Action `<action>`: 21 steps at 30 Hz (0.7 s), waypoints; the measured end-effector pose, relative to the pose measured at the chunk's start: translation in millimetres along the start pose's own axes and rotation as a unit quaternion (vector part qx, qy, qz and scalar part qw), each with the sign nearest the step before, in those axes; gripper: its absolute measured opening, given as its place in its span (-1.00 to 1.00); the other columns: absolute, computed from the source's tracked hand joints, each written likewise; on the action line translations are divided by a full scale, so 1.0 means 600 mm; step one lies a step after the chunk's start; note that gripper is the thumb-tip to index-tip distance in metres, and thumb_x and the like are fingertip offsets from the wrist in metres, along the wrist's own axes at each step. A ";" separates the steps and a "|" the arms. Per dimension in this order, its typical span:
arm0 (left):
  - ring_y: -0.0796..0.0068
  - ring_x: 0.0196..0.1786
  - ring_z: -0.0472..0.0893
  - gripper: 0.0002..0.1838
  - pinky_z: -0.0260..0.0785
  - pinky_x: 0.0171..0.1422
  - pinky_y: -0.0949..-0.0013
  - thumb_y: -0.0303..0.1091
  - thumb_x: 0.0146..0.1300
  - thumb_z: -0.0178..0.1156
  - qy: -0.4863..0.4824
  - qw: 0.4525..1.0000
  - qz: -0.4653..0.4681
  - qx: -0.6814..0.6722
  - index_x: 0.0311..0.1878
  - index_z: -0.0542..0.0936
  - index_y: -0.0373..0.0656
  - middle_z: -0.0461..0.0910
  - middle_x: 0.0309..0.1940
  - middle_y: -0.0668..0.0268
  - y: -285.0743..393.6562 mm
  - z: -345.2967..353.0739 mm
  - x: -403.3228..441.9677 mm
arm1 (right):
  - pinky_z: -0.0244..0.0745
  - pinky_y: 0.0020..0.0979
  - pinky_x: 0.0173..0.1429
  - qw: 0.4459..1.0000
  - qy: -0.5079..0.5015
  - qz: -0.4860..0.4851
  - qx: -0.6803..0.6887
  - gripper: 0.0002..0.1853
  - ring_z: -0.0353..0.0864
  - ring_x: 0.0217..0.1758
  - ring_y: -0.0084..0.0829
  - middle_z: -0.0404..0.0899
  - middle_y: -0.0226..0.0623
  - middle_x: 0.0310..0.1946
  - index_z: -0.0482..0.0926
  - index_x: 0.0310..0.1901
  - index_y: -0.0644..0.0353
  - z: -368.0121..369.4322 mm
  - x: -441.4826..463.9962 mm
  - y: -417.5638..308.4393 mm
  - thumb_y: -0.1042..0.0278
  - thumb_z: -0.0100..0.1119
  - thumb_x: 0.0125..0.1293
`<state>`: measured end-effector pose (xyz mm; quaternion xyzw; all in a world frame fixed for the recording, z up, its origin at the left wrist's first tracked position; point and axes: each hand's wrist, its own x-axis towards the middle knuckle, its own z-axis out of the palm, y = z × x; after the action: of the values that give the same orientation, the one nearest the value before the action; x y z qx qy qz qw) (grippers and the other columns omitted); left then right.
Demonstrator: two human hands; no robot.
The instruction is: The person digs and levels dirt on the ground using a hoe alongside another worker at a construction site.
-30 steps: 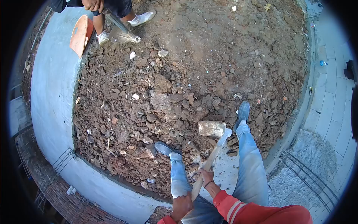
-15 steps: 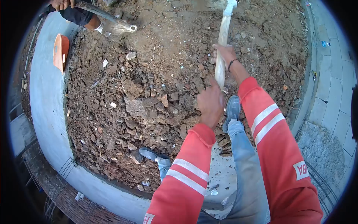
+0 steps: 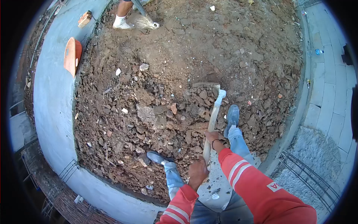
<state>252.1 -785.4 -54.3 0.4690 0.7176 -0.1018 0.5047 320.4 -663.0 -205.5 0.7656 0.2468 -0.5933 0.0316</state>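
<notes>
A hoe with a pale wooden handle (image 3: 213, 118) runs from my hands up to its metal blade (image 3: 204, 85), which rests on the loose soil beyond my feet. My left hand (image 3: 198, 170) is wrapped round the lower end of the handle. Higher up the same handle, my right hand (image 3: 214, 140) has its fingers closed round it, with a dark band at the wrist. Broken clods and stones (image 3: 194, 102) lie just in front of the blade, on my side of it.
At the upper left stand a co-worker's leg (image 3: 123, 13) and a shovel (image 3: 147, 23). An orange hard-hat-like shell (image 3: 72, 56) and bricks (image 3: 85, 18) sit on the concrete ledge (image 3: 52, 97). Rebar (image 3: 311, 177) juts out at the right. A white cup (image 3: 215, 196) is near my legs.
The hoe has come down and back toward my body, its blade now on the soil closer to my feet. Both my hands have moved lower with it, still gripping the handle.
</notes>
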 end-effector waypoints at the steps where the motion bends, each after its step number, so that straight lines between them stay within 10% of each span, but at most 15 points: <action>1: 0.06 -0.35 0.74 -0.41 0.61 -0.28 0.14 -0.28 0.11 0.27 -0.014 1.000 -0.008 0.002 0.13 0.34 -0.44 0.71 -0.37 0.00 -0.019 0.024 -0.041 | 0.53 -0.21 -0.54 0.998 0.034 -0.030 -0.052 -0.67 0.61 -0.61 -0.32 0.59 -0.20 -0.56 0.57 -0.31 0.46 0.008 -0.028 0.050 0.27 0.38 0.16; 7: -0.06 -0.32 0.72 -0.46 0.56 -0.25 -0.04 -0.26 0.08 0.23 -0.068 0.994 -0.016 -0.078 0.10 0.37 -0.34 0.68 -0.40 -0.08 -0.120 0.103 -0.262 | 0.54 -0.24 -0.52 0.999 0.027 0.014 0.027 -0.75 0.61 -0.61 -0.33 0.63 -0.19 -0.56 0.58 -0.37 0.37 0.047 -0.090 0.391 0.34 0.41 0.14; 16: -0.08 -0.31 0.71 -0.49 0.55 -0.23 -0.03 -0.11 0.14 0.20 -0.052 0.992 0.038 -0.109 0.11 0.42 -0.16 0.70 -0.37 0.01 -0.220 0.018 -0.389 | 0.46 -0.27 -0.60 0.975 0.064 -0.008 0.214 -0.77 0.47 -0.68 -0.35 0.46 -0.24 -0.59 0.44 -0.25 0.32 0.088 -0.345 0.257 0.48 0.31 0.16; 21: 0.10 -0.28 0.73 -0.37 0.54 -0.20 0.07 0.03 0.23 0.29 0.156 0.922 0.148 -0.323 0.26 0.42 -0.12 0.70 -0.40 0.07 -0.267 -0.071 -0.401 | 0.43 -0.29 -0.55 0.983 0.030 -0.107 0.147 -0.83 0.48 -0.61 -0.35 0.47 -0.29 -0.57 0.51 -0.29 0.24 0.013 -0.308 0.049 0.49 0.29 0.09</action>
<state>113.2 -982.5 110.4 0.3915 0.7032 0.2859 0.5201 293.3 -754.5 -44.0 0.7486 0.2383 -0.5997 -0.1520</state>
